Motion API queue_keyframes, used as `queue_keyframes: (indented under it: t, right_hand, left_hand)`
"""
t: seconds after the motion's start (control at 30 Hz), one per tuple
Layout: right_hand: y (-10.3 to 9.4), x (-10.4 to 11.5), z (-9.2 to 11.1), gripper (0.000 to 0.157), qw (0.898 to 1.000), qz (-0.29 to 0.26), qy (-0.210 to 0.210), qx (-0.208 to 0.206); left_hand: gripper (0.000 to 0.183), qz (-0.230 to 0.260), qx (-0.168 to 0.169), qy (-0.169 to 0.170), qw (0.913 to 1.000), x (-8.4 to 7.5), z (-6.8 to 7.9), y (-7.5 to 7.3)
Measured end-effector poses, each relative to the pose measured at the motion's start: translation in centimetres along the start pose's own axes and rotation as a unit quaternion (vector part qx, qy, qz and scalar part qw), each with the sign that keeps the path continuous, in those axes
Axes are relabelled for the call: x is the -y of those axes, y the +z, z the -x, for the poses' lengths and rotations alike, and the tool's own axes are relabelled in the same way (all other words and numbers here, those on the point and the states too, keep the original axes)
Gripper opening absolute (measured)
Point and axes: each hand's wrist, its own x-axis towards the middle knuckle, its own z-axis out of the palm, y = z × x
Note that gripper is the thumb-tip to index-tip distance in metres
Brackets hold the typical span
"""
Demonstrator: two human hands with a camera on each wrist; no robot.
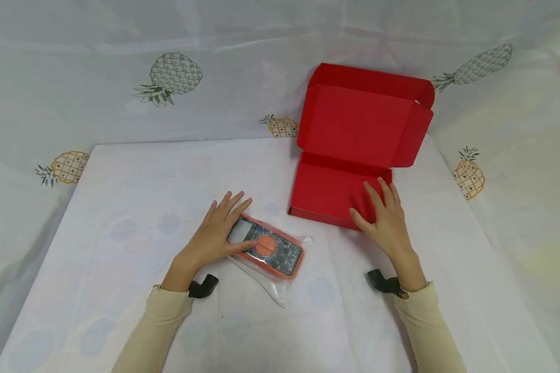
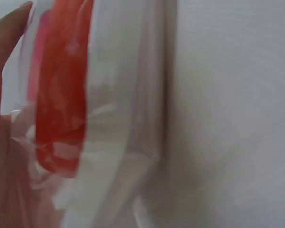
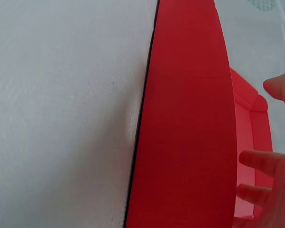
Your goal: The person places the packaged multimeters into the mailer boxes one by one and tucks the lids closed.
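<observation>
An orange-and-black multimeter (image 1: 280,254) in a clear plastic bag (image 1: 278,292) lies slantwise, dial upward. My left hand (image 1: 212,235) is at its screen end, fingers spread past the upper edge and thumb reaching over the face toward the dial. In the left wrist view the bagged orange side (image 2: 63,90) shows up close beside that hand. A red cardboard box (image 1: 329,189) stands with its lid raised at the back right. Over the right part of its tray is my right hand (image 1: 385,220), fingers apart and slightly bent, holding nothing; the right wrist view shows them above the front wall (image 3: 187,118).
A white cloth with pale dots covers the table (image 1: 135,197). The raised lid (image 1: 359,122) leans back near a pineapple-print curtain (image 1: 242,62). Black pieces (image 1: 204,286) are strapped at both wrists, by the sleeve cuffs.
</observation>
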Motion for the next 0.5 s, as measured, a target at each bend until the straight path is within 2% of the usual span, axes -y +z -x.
queue_keyframes:
  t: [0.33, 0.5]
  right_hand:
    - [0.2, -0.4, -0.3, 0.070, 1.000, -0.018, 0.012, 0.006]
    - [0.0, -1.0, 0.0, 0.080, 0.999, -0.021, 0.030, 0.002]
  left_hand:
    - [0.098, 0.057, 0.040, 0.032, 0.9971, 0.3, 0.3, 0.6]
    - [0.100, 0.082, 0.062, 0.044, 0.9937, 0.2, 0.1, 1.0]
